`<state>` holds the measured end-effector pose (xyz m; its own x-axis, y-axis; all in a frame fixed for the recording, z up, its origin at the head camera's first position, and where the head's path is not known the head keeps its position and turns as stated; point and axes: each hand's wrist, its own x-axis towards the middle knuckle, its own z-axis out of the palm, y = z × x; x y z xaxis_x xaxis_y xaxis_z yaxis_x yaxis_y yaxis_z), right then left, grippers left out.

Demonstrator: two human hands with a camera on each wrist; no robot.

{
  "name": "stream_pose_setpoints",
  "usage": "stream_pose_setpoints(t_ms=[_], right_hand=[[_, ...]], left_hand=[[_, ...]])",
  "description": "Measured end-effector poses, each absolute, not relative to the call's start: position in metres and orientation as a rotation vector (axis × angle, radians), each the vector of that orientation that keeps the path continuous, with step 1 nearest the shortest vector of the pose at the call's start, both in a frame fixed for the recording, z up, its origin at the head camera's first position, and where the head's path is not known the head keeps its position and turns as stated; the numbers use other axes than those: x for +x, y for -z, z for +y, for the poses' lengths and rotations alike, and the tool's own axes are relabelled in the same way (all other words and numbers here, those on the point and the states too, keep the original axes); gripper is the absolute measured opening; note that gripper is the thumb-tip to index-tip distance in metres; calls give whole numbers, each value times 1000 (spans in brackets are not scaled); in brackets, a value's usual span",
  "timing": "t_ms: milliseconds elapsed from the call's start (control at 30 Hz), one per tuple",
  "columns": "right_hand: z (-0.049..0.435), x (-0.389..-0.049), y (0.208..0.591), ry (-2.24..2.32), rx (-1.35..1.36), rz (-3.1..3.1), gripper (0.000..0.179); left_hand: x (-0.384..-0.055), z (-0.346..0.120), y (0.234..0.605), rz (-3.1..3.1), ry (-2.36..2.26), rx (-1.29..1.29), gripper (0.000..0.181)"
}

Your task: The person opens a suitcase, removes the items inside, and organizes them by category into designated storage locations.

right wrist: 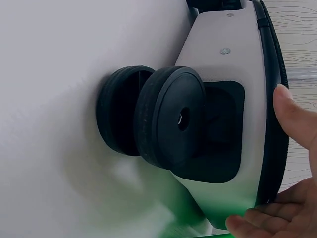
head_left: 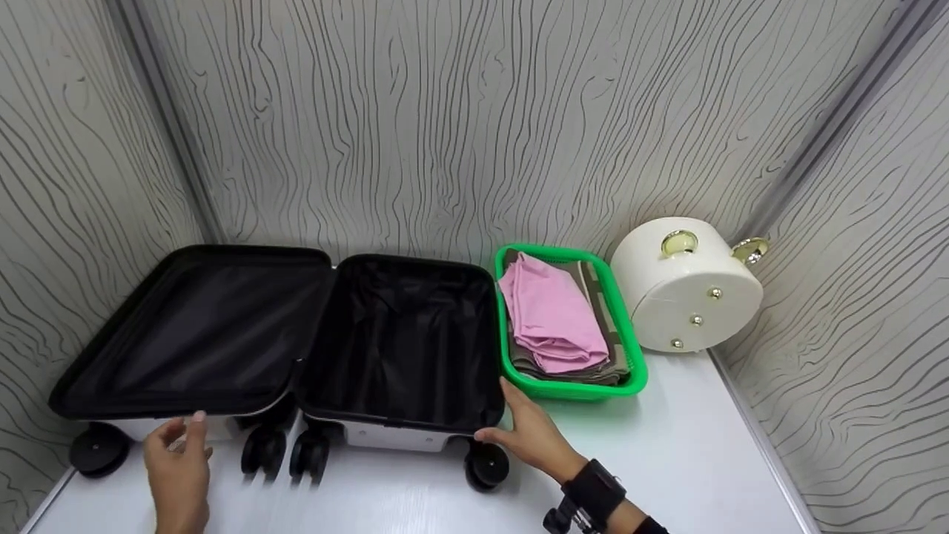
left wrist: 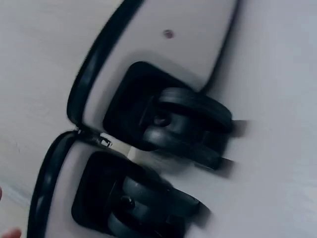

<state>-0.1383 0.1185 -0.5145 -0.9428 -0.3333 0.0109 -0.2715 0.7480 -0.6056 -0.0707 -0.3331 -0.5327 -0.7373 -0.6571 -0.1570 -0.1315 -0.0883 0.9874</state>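
Observation:
A small white suitcase with black lining lies spread out, its left half (head_left: 200, 326) and right half (head_left: 408, 348) side by side. Its dark wheels (left wrist: 193, 104) point toward me. My right hand (head_left: 537, 434) holds the near right corner of the right half; in the right wrist view the thumb (right wrist: 290, 111) lies on the black rim (right wrist: 275, 148) and the other fingers bend along the side. My left hand (head_left: 178, 467), fingers loosely bent and holding nothing, hovers at the near edge of the left half. Only fingertips of it show in the left wrist view.
Right of the suitcase stands a green basket (head_left: 634, 363) with a folded pink cloth (head_left: 552, 315) over brown striped cloth (head_left: 599, 297). A white round case (head_left: 697, 297) with gold fittings lies beyond it. Patterned walls (head_left: 445, 111) enclose the white table (head_left: 415, 497).

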Motion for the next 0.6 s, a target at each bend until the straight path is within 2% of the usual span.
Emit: stream_pose_setpoints(t_ms=[133,200,333,600], right_hand=[[117,-139,516,990,-490,2854,105],[117,-139,517,1007,-498,2859,105],[117,-139,519,1042,-496,2863,105],[115,-140,518,1042,-409,2916,101]], left_hand=[[-78,-351,531,-1473,2250,931,89],[-82,-358,531,-1352,2406,919,99],[-86,-367,534,-1230,2597,882,102],[-98,-367,541,-1214,2631,836,99]])
